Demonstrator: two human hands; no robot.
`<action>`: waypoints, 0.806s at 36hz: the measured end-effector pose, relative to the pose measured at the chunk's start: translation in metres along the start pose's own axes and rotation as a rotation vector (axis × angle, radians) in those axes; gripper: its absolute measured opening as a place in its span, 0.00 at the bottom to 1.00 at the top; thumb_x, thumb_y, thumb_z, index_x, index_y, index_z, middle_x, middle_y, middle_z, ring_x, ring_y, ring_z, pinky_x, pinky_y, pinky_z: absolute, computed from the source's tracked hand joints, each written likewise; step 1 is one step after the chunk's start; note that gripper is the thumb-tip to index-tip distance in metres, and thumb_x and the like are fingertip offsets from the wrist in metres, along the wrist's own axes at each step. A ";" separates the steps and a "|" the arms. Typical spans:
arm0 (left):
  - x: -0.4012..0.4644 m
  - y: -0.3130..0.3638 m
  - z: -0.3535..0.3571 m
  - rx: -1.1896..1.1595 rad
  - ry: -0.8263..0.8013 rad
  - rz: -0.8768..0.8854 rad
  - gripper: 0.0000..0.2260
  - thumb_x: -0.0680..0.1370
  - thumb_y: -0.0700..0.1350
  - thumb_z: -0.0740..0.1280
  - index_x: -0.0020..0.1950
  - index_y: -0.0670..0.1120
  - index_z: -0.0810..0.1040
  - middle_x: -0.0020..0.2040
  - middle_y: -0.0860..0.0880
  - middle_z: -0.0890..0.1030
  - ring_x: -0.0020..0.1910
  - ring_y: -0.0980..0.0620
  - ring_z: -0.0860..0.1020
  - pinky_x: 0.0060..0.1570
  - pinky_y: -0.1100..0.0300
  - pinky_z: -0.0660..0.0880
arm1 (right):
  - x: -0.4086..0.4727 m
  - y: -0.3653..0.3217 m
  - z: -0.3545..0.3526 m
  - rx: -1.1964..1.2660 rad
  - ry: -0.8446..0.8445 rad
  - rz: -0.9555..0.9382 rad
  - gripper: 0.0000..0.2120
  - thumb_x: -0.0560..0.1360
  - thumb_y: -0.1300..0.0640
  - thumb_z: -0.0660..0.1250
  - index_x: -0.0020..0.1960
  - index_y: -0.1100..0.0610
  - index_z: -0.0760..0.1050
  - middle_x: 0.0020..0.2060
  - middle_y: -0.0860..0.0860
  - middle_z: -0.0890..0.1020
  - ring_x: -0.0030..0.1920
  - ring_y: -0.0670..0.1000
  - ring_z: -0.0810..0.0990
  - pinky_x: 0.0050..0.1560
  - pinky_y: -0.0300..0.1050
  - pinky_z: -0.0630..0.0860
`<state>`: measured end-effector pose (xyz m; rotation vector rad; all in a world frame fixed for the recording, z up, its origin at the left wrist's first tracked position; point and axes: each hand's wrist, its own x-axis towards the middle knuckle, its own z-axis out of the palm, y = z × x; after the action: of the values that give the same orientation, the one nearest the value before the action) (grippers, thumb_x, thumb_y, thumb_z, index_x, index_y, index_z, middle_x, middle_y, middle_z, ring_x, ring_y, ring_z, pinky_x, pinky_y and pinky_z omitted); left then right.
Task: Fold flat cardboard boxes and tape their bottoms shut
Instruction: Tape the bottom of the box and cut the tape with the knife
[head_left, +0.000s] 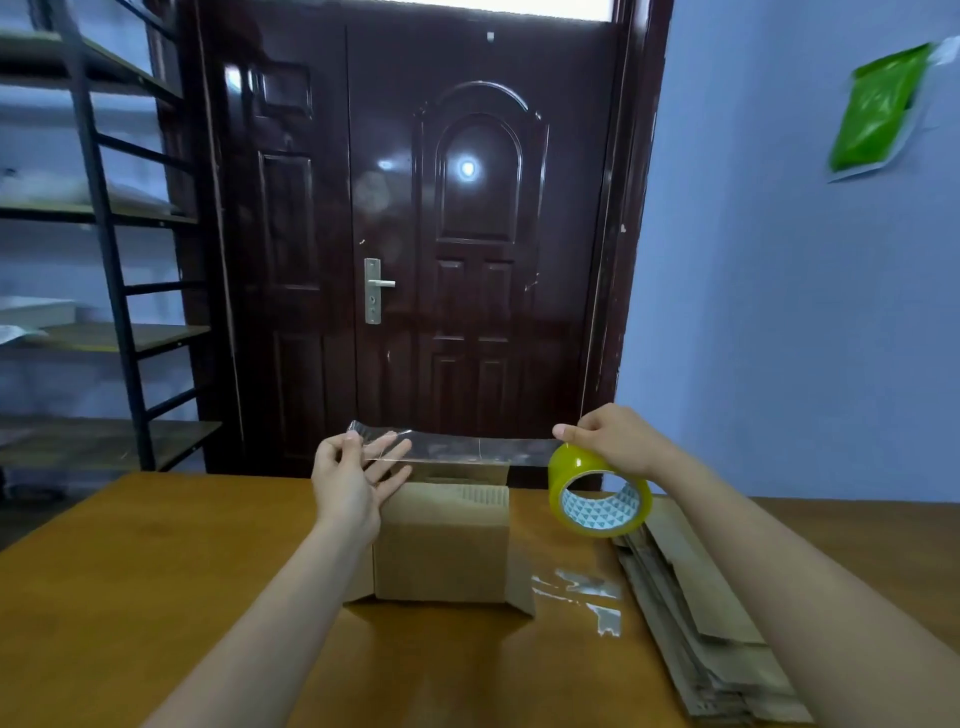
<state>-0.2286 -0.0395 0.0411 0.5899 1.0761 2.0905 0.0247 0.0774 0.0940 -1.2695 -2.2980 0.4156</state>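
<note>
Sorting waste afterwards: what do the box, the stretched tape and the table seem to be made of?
Box: matte brown corrugated cardboard; fluting shows on a flap. Tape strip: clear glossy plastic film, see-through. Table: orange-brown, smooth, looks like wood or wood laminate.

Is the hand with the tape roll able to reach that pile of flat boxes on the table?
Probably yes. The right hand is just above the stack of flat boxes, with nothing between. But it grips the tape roll, whose strip the left hand holds.
</note>
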 end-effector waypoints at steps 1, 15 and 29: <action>0.002 -0.001 -0.001 0.021 -0.009 -0.001 0.07 0.83 0.45 0.54 0.48 0.46 0.69 0.54 0.39 0.81 0.51 0.41 0.82 0.53 0.39 0.77 | 0.001 0.002 0.000 0.004 -0.001 0.005 0.26 0.75 0.39 0.63 0.27 0.54 0.61 0.23 0.48 0.62 0.26 0.49 0.62 0.33 0.45 0.63; 0.014 -0.033 -0.005 0.227 -0.013 0.072 0.08 0.83 0.43 0.56 0.46 0.43 0.69 0.56 0.43 0.79 0.57 0.50 0.78 0.54 0.46 0.77 | 0.010 0.010 0.002 0.034 0.044 0.007 0.25 0.75 0.40 0.63 0.28 0.54 0.62 0.24 0.49 0.63 0.27 0.49 0.64 0.33 0.44 0.65; 0.020 -0.047 -0.006 0.829 0.038 0.215 0.10 0.83 0.43 0.54 0.46 0.40 0.71 0.42 0.48 0.81 0.41 0.48 0.77 0.35 0.57 0.70 | 0.009 0.015 0.003 0.035 0.062 0.028 0.25 0.76 0.42 0.63 0.28 0.55 0.62 0.24 0.49 0.63 0.26 0.48 0.64 0.32 0.42 0.64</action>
<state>-0.2281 -0.0080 0.0001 1.0917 1.9845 1.7610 0.0299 0.0926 0.0867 -1.2811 -2.2145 0.4192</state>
